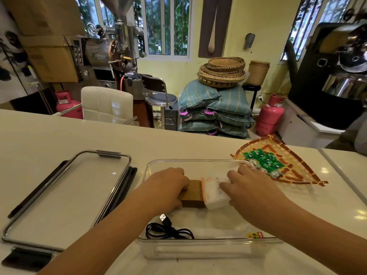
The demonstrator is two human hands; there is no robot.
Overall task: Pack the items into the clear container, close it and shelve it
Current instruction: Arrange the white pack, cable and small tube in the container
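Note:
A clear rectangular container sits open on the white counter in front of me. Inside it, my left hand grips the brown end of a small box. My right hand holds the same box's white, orange-edged end. A coiled black USB cable lies in the container's near left corner. The container's clear lid, with black latches, lies flat to the left. A woven fan-shaped tray at the right carries several small green packets.
The counter's far edge runs across the middle of the view. Behind it stand a white chair, a stool, stacked sacks with baskets, pink gas cylinders and roasting machines. No shelf is in view.

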